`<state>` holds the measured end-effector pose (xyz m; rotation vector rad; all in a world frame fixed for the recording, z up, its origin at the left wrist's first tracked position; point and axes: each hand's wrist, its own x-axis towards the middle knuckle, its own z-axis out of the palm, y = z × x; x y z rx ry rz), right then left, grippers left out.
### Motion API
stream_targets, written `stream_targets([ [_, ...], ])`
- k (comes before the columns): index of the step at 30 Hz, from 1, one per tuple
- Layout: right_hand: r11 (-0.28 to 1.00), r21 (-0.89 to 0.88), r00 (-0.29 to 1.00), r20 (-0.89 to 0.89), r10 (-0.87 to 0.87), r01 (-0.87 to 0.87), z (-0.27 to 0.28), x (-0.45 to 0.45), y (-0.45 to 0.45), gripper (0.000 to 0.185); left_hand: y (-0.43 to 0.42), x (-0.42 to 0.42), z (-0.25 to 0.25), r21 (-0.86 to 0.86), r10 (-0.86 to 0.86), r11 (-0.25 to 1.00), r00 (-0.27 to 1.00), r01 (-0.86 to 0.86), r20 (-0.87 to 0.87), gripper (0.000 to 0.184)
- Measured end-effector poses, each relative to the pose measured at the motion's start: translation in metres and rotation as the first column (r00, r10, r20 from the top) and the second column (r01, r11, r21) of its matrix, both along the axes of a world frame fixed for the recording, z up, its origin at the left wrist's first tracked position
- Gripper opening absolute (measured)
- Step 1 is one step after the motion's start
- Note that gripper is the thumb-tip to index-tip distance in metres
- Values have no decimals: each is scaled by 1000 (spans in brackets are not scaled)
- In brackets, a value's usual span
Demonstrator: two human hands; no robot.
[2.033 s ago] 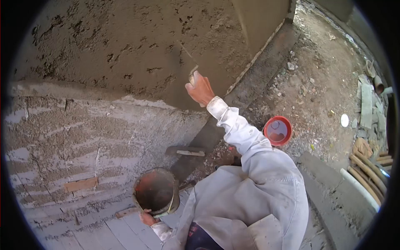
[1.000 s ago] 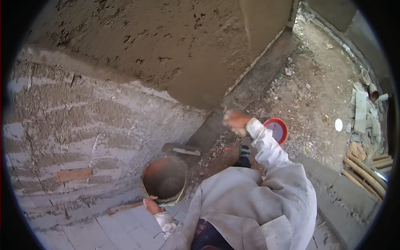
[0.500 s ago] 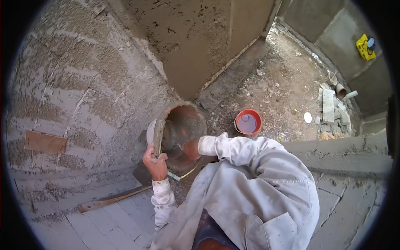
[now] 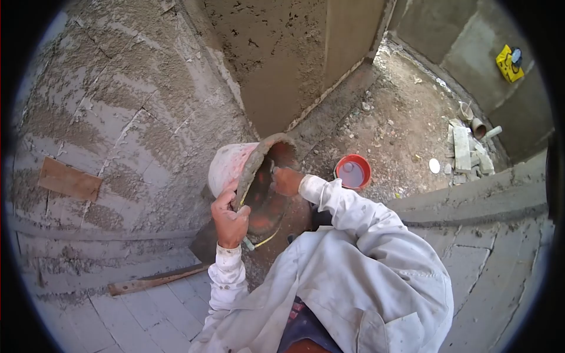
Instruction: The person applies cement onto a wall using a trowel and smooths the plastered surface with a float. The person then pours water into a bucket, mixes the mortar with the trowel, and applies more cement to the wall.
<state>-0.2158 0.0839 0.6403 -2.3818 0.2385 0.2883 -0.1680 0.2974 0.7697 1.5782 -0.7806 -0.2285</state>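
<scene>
Brown wood, a short board (image 4: 69,178), lies slanted against the rough block wall (image 4: 135,126) at the far left, where mortar is smeared in patches. Lower down and further right, a wooden strip (image 4: 156,279) lies beside pale floor tiles (image 4: 132,315). Next comes the bucket (image 4: 225,166), tilted just below the corner of the walls, its pinkish outside toward the left, its mortar-crusted mouth toward the right. The left hand (image 4: 231,220) is clamped on the near part of its rim; a thin yellow handle (image 4: 268,238) curves beneath. Across the mouth, apart from the left hand, the right hand (image 4: 286,181) is closed round a trowel (image 4: 272,166), most of which is hidden. Above them stands the wet plaster (image 4: 275,76), pitted higher up and smoother below. Right of the hands, a red pail (image 4: 369,175) holds pale liquid. Beyond it on the dirt are a white disc (image 4: 434,166), broken slabs (image 4: 462,148) and a brown pipe (image 4: 479,127). Furthest right, a yellow bag (image 4: 508,66) shows against the grey wall (image 4: 468,65).
</scene>
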Motion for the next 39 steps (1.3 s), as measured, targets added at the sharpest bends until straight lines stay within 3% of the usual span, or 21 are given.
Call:
stream_targets([
  [1, 998, 48, 996, -70, 51, -48, -3, -2, -3, 28, -6, -1, 11, 23, -33, 999, 999, 32, 27, 22],
  [2, 905, 414, 972, -235, 8, 93, -8, -12, -4, 26, -13, -2, 19, 49, -63, 997, 997, 60, 53, 22],
  [3, 675, 685, 915, -401, 36, 273, 9, -27, -4, 24, -20, -2, 22, 38, -112, 993, 992, 110, 53, 23],
  [4, 348, 812, 831, -539, 135, 469, 19, -41, -2, 22, -26, -3, 21, 52, -144, 989, 988, 141, 54, 22],
  [5, 159, 857, 821, -515, 246, 490, 18, -51, 2, 20, -32, -5, 19, 73, -177, 982, 983, 173, 49, 21],
  [7, -227, 812, 800, -406, 442, 538, 12, -67, 8, 17, -46, -4, 12, 74, -207, 976, 978, 207, 3, 19],
  [9, -428, 760, 849, -304, 432, 490, 11, -72, 10, 15, -57, 0, 0, 43, -180, 982, 981, 183, -74, 19],
  [11, -599, 660, 884, -242, 401, 453, 16, -73, 5, 14, -66, 18, -21, -22, -104, 995, 981, 102, -163, 21],
  [14, -728, 579, 928, -174, 329, 366, 20, -66, -18, 13, -83, 44, -31, -58, 94, 991, 937, -120, -335, 23],
  [18, -784, 574, 970, -97, 221, 236, 37, -58, -79, 14, -106, 69, -31, 72, 360, 924, 792, -375, -494, 36],
  [22, -761, 649, 998, -40, -39, -4, 74, -59, -167, 15, -93, 93, -53, 77, 446, 875, 736, -478, -509, 44],
  [23, -701, 705, 983, -30, -179, -106, 92, -62, -190, 14, -96, 92, -52, 129, 572, 792, 651, -596, -500, 32],
  [24, -587, 778, 936, 3, -351, -223, 109, -67, -214, 14, -92, 87, -42, 186, 566, 815, 684, -549, -461, 21],
  [25, -449, 837, 861, 51, -506, -314, 126, -71, -238, 14, -77, 97, -56, 193, 591, 799, 685, -569, -426, 10],
  [27, -107, 922, 626, 165, -762, -373, 159, -80, -284, 14, -51, 99, -65, 210, 668, 743, 683, -635, -296, 9],
  [28, 77, 940, 473, 237, -849, -332, 173, -84, -308, 14, -49, 89, -53, 242, 708, 705, 640, -667, -298, 10],
  [30, 335, 921, 134, 364, -922, -199, 199, -88, -354, 16, -9, 93, -72, 231, 755, 653, 646, -721, -118, 14],
  [33, 466, 882, -302, 428, -852, -66, 202, -73, -417, 19, 23, 76, -67, 312, 847, 523, 523, -793, -93, 21],
  [36, 429, 885, -535, 455, -712, 181, 170, -33, -458, 18, 48, 53, -60, 381, 896, 376, 437, -845, 85, 23],
  [37, 349, 892, -566, 451, -690, 286, 150, -10, -466, 16, 54, 44, -59, 342, 901, 366, 422, -865, 104, 23],
  [39, 42, 734, -575, 566, -591, 678, 98, 52, -477, 17, 66, 33, -58, 380, 927, 261, 340, -887, 156, 24],
])
